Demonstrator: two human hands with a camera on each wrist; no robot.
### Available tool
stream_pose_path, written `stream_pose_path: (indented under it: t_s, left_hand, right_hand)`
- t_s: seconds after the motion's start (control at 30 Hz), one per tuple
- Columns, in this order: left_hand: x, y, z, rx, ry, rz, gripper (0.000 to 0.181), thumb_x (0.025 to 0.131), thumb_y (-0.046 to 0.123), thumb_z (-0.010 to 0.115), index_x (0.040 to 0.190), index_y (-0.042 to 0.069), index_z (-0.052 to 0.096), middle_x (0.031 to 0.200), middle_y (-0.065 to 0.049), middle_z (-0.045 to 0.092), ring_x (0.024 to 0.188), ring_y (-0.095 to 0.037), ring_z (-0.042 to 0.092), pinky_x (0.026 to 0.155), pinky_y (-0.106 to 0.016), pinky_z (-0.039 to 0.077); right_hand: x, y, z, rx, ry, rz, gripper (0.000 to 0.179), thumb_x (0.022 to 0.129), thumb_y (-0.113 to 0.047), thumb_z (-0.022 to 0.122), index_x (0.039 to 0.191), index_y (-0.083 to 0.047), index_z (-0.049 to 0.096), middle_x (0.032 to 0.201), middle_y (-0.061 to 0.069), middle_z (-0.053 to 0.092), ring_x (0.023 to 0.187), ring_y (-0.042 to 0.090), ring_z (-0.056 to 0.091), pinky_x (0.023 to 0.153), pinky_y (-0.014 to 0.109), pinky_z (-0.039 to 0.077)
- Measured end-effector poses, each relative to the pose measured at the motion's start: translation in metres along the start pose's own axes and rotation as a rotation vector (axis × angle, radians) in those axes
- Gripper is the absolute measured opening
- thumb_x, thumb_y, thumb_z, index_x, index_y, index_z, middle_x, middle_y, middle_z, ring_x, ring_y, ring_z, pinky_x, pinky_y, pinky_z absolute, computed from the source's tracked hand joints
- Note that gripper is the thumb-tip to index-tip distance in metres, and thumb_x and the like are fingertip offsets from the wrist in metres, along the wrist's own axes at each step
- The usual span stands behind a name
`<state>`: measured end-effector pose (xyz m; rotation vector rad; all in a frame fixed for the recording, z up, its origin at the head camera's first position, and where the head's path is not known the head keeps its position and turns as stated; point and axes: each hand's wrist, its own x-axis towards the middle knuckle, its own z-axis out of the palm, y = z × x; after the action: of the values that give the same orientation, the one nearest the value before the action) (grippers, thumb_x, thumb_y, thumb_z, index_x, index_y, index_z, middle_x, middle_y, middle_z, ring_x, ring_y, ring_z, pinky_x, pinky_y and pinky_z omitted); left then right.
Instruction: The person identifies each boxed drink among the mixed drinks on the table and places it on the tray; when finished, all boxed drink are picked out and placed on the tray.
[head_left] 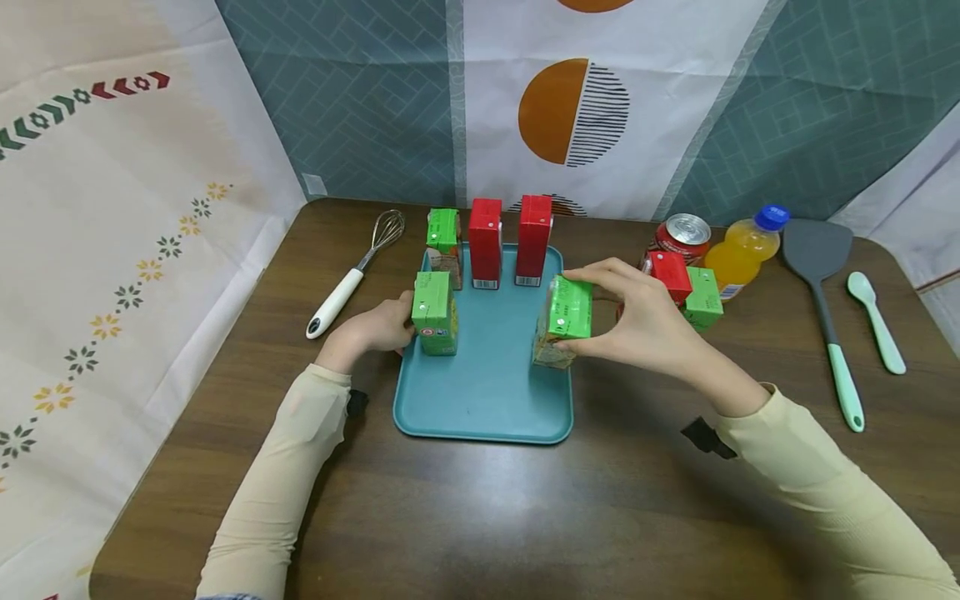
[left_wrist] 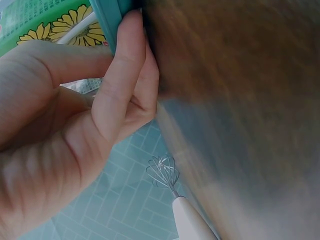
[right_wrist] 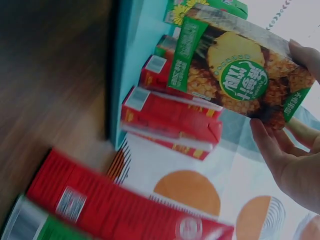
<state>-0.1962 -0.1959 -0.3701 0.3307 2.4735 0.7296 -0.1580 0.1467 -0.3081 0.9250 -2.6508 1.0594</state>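
Observation:
My right hand [head_left: 645,321] pinches a green-topped pineapple juice carton [right_wrist: 240,70] near its top, thumb on one side and fingers on the other. In the head view the carton overlaps the right side of a teal tray [head_left: 483,404]. My left hand [head_left: 384,325] grips the tray's left rim, its fingertips right at the edge in the left wrist view. Just inside that rim stands a green carton [head_left: 435,317], which shows yellow flowers in the left wrist view. Behind it are another green-topped carton [head_left: 444,237] and two upright red cartons [head_left: 486,242], the second [head_left: 533,237] farther right.
Right of the tray stand a red carton [head_left: 671,277], a green carton [head_left: 703,298], a red can [head_left: 686,233] and an orange drink bottle [head_left: 738,258]. A grey spatula [head_left: 817,250] and a pale green spoon [head_left: 877,325] lie beyond. A whisk [head_left: 341,296] lies left.

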Motion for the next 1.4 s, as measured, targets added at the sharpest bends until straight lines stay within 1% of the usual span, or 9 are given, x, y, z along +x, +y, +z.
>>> stream_pose_path:
  t_s: [0.13,0.27,0.37,0.57,0.7,0.9,1.07,1.27,1.4]
  left_hand:
    - [0.0,0.001,0.001,0.001,-0.008,-0.019,0.048,0.094,0.002,0.042,0.136,-0.01,0.02,0.101,-0.028,0.058,0.066,-0.023,0.063,0.064,-0.033,0.05]
    - [-0.001,0.001,0.001,-0.004,-0.017,-0.028,0.052,0.095,0.003,0.042,0.139,-0.009,0.016,0.104,-0.029,0.057,0.068,-0.023,0.064,0.064,-0.033,0.05]
    - [-0.001,0.001,0.0,-0.006,-0.012,-0.024,0.053,0.095,0.003,0.042,0.139,-0.01,0.015,0.105,-0.03,0.057,0.068,-0.023,0.064,0.063,-0.033,0.05]
    - [-0.003,0.002,-0.001,-0.002,-0.004,-0.021,0.051,0.094,0.002,0.042,0.138,-0.01,0.018,0.102,-0.029,0.058,0.066,-0.023,0.063,0.061,-0.032,0.05]
    - [-0.002,0.002,0.0,-0.002,-0.001,-0.02,0.049,0.094,0.002,0.043,0.135,-0.01,0.021,0.098,-0.028,0.059,0.065,-0.023,0.063,0.059,-0.031,0.049]
    - [0.0,0.0,0.001,0.01,0.006,-0.021,0.052,0.094,0.002,0.044,0.137,-0.01,0.018,0.092,-0.024,0.06,0.065,-0.023,0.063,0.058,-0.03,0.047]
    - [0.001,0.003,0.001,0.016,0.004,-0.021,0.053,0.093,0.002,0.044,0.138,-0.01,0.018,0.089,-0.023,0.06,0.064,-0.023,0.063,0.057,-0.03,0.047]
    - [0.001,0.001,0.001,0.011,-0.009,-0.027,0.055,0.095,0.004,0.044,0.139,-0.01,0.015,0.097,-0.027,0.06,0.065,-0.022,0.063,0.061,-0.032,0.049]
    - [0.0,0.0,0.0,0.01,-0.007,-0.018,0.056,0.095,0.004,0.044,0.139,-0.011,0.014,0.096,-0.027,0.06,0.064,-0.022,0.063,0.062,-0.032,0.049]
  right_hand:
    - [0.018,-0.003,0.016,0.044,-0.043,-0.032,0.07,0.062,-0.027,0.087,0.125,-0.013,0.06,0.114,0.001,0.057,0.102,0.014,0.052,0.084,0.04,0.05]
    - [0.032,-0.005,0.033,0.126,-0.093,-0.007,0.072,0.063,-0.025,0.087,0.126,-0.009,0.058,0.117,0.006,0.055,0.106,0.018,0.051,0.084,0.041,0.052]
    - [0.042,-0.005,0.044,0.154,-0.117,0.027,0.072,0.063,-0.026,0.086,0.127,-0.009,0.058,0.117,0.006,0.054,0.108,0.019,0.05,0.085,0.041,0.051]
    - [0.062,-0.001,0.062,0.161,-0.143,0.068,0.07,0.065,-0.027,0.085,0.126,-0.008,0.058,0.114,0.006,0.055,0.108,0.018,0.05,0.088,0.036,0.05]
    - [0.069,0.001,0.069,0.132,-0.152,0.081,0.071,0.065,-0.028,0.085,0.126,-0.007,0.057,0.112,0.008,0.054,0.105,0.019,0.05,0.089,0.035,0.05]
    - [0.075,0.004,0.075,0.134,-0.162,0.069,0.071,0.064,-0.028,0.085,0.125,-0.006,0.056,0.113,0.008,0.054,0.103,0.02,0.051,0.087,0.039,0.05]
    - [0.071,0.004,0.076,0.154,-0.185,0.068,0.07,0.066,-0.027,0.084,0.127,-0.008,0.054,0.115,0.007,0.052,0.106,0.019,0.049,0.088,0.04,0.05]
    - [0.065,0.003,0.076,0.12,-0.227,0.046,0.076,0.07,-0.03,0.081,0.135,-0.011,0.047,0.126,0.008,0.047,0.113,0.02,0.044,0.089,0.043,0.049]
    - [0.062,0.001,0.07,0.107,-0.263,0.025,0.084,0.072,-0.032,0.08,0.142,-0.01,0.038,0.137,0.011,0.04,0.122,0.024,0.039,0.093,0.047,0.046]
